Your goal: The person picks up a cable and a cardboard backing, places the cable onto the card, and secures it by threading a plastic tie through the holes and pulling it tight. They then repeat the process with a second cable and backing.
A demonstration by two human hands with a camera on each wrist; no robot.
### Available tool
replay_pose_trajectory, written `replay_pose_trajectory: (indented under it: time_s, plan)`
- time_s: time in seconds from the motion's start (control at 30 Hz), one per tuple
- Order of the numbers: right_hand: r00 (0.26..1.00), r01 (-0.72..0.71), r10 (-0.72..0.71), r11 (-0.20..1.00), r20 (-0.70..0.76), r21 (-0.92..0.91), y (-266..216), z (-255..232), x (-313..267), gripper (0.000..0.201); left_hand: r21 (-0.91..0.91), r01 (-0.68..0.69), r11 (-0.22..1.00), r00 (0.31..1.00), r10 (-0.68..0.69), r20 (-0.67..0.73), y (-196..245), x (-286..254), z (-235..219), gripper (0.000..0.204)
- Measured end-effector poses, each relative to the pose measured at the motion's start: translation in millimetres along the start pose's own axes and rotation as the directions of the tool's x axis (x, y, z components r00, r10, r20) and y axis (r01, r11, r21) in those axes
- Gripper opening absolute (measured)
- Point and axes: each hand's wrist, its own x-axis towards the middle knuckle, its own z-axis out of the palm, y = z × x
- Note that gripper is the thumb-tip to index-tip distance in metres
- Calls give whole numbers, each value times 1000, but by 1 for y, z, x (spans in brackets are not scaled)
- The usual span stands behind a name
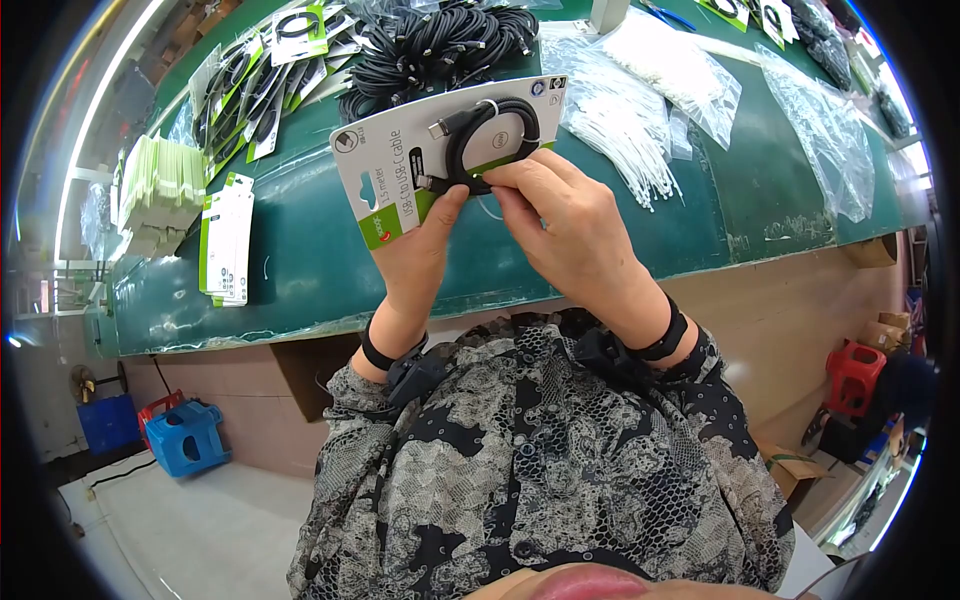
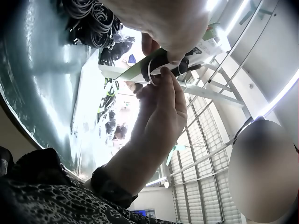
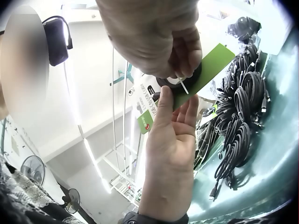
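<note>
Your left hand [image 1: 415,250] grasping the packaging card [image 1: 400,165] by its near edge, held up over the green table [image 1: 300,260], coiled black cable [image 1: 490,135] lying on the card, your right hand [image 1: 570,225] pinching a white tie [image 3: 182,85] at the coil, pile of loose cables [image 1: 440,45] at the far side.

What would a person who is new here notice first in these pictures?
First, the white and green card held up over the green table, a coiled black cable on its face. The left hand holds its lower edge while the right hand pinches a thin white tie. Behind lies a heap of black cables.
</note>
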Motion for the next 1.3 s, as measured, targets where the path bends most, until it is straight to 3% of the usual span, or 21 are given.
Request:
replay_pose_trajectory:
  time_s: [0.2,0.3,0.43,0.47,0.57,0.7,0.97,1.13,1.2,1.23,1.3]
  plan:
    - [1000,0,0,1000,28,-16,0,-1,-1,12,54,-32,998,999,32,0,0,-2,0,31]
    - [999,-4,5,1000,32,-12,-2,-2,-1,12,267,-48,962,999,42,31,-5,-7,-8,32]
    - [999,-18,17,1000,31,26,-1,-1,-2,12,316,-91,944,995,71,76,-6,-9,-11,32]
    - [999,-19,18,999,40,38,0,1,-3,12,316,-92,944,995,71,77,-6,-8,-10,32]
    - [999,-24,22,999,46,47,2,1,-3,12,-38,49,998,997,-52,-64,-3,-2,-2,31]
    - [999,-22,22,999,27,30,1,2,0,12,-88,109,990,991,-116,-68,-3,0,-3,32]
    - [999,-36,35,999,-18,-32,2,2,0,10,195,-18,981,1000,22,-18,-4,-10,-2,34]
    - [1000,22,-22,989,6,-148,10,13,0,8,218,-76,973,997,72,28,-7,-12,-1,33]
    - [999,53,-52,982,8,-183,11,10,1,8,-36,105,994,994,-106,-35,-10,-6,0,33]
    - [995,57,-69,987,-72,-153,12,-1,3,9,-165,186,969,979,-196,-52,-10,-4,-2,33]
    - [970,78,-96,993,-222,-87,17,-24,5,13,-257,210,943,975,-223,-21,-2,-1,-5,34]
